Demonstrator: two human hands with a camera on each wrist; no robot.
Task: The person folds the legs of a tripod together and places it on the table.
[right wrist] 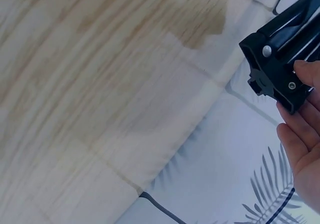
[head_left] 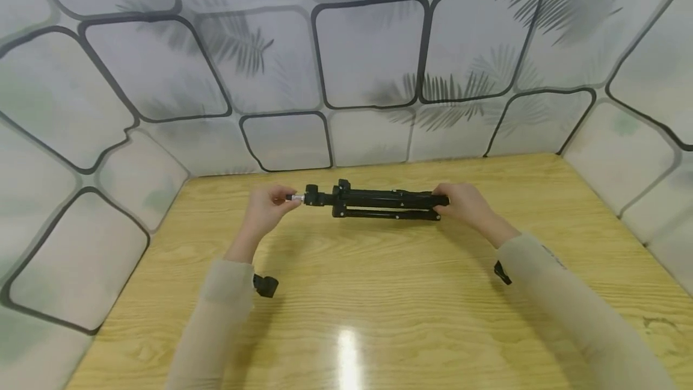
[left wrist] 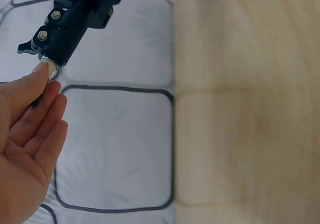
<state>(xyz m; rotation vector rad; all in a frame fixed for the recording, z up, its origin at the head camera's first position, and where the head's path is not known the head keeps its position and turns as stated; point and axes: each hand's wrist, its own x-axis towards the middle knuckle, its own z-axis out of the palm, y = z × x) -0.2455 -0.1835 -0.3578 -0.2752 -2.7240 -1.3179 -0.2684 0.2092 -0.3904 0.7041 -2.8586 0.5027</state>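
A folded black tripod stand [head_left: 395, 198] lies level between my two hands, above the wooden table. My left hand [head_left: 266, 209] pinches the silver tip [head_left: 295, 198] at one end between thumb and forefinger; in the left wrist view its other fingers reach out beside the thumb. Just past the tip is a black clamp collar [left wrist: 62, 31] with bolts and a small lever. On the opposite end, my right hand [head_left: 460, 202] grips the folded legs, thumb on one face and fingers beneath the black plastic end piece [right wrist: 275, 68].
The wooden table [head_left: 346, 281] spreads under both arms. Patterned white cloth [head_left: 373, 53] with dark outlines and leaf prints stands behind and at both sides. Small black parts [head_left: 266, 286] show beside each sleeve.
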